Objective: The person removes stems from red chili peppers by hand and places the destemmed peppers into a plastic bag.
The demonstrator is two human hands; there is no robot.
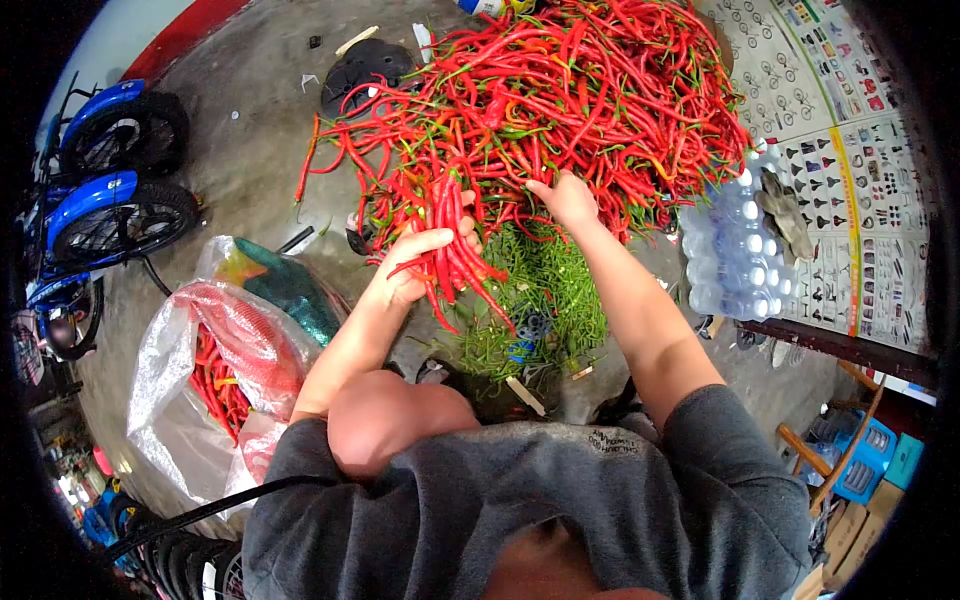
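A large heap of long red chili peppers point(620, 90) with green stems fills the upper middle of the head view. My left hand point(412, 262) is closed around a bunch of red chili peppers point(452, 250), tips hanging toward me and stems pointing at the heap. At the heap's near edge is my right hand point(570, 203), its thumb stretched to the left against the peppers and its other fingers curled down. What those fingers hold, if anything, is hidden. Between and below my hands lies a pile of green stems point(560, 290).
On the left, a clear plastic bag point(165, 350) holds red peppers beside a green and red sack point(290, 290). Shrink-wrapped bottles point(735, 250) stand right of the heap, with a glove point(785, 215) on them. Blue-fendered bikes point(120, 210) are at far left; a printed poster board point(840, 170) is at right.
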